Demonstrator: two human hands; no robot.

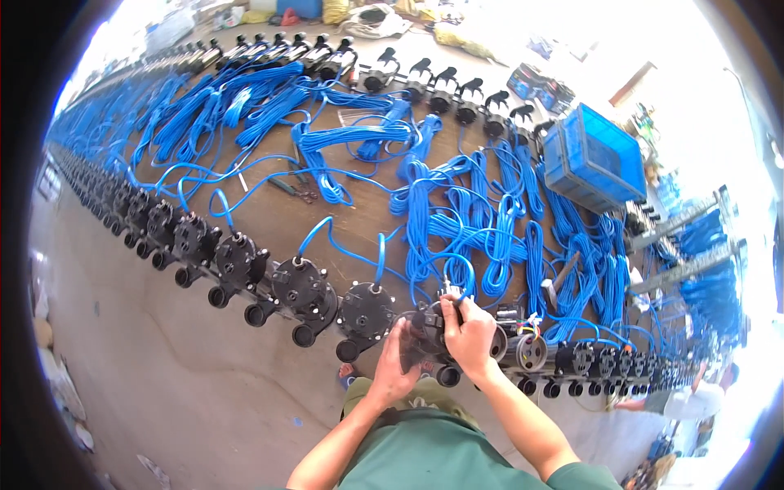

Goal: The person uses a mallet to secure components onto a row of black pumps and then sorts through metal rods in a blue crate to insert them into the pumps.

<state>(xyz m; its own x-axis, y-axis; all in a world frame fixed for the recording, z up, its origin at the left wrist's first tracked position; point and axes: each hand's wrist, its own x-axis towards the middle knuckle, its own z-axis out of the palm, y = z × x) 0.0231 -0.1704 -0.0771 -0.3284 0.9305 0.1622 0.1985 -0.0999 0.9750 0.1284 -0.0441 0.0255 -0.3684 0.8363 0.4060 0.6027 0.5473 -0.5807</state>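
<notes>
A black round pump (422, 333) stands at the table's near edge in front of me, partly hidden by my hands. My left hand (395, 367) is closed around its left side, thumb and fingers against the dark housing. My right hand (471, 336) grips the upper right of the same pump, fingers curled near the spot where a blue cable (457, 265) arches in. Whether something small sits in those right fingers is hidden. To the right is an open grey pump housing (531, 351) with coloured wires. A finished-looking black pump (367, 311) stands to the left.
A long row of black pumps (241, 258) lines the near edge. Coiled blue cables (416, 216) cover much of the brown tabletop (269, 208). Pliers (283, 186) and a hammer (562, 273) lie among them. A blue crate (592, 159) stands at the far right. Another person (694, 403) is at right.
</notes>
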